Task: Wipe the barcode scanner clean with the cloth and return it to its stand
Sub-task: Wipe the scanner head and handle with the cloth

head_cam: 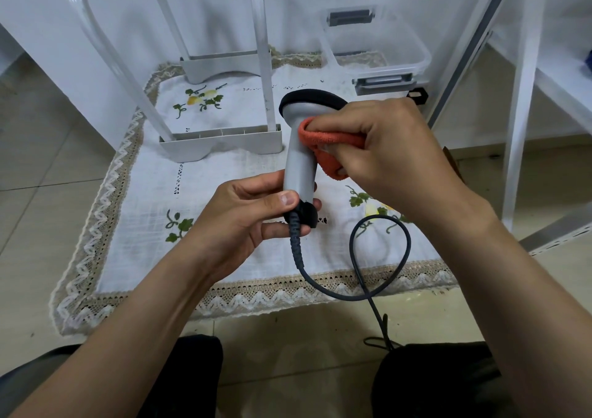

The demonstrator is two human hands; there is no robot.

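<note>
Mid-wipe: the grey pistol-shaped plastic barcode scanner (pixel 301 158) held above the white embroidered tabletop (pixel 144 225), near its centre.
Its long axis runs 6 to 12 o'clock, black-rimmed head farthest from me. The left hand (pixel 246 212) fingers (pixel 278 229) pinch its base and the right hand (pixel 390 148) fingers (pixel 339 122) clamp the orange terry cloth (pixel 323 142) on its neck — I'd worry a hard rub twists it loose, or the dark looped cable (pixel 381 257) snags.

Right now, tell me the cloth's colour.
Orange cloth, clearest in the head view.
</note>
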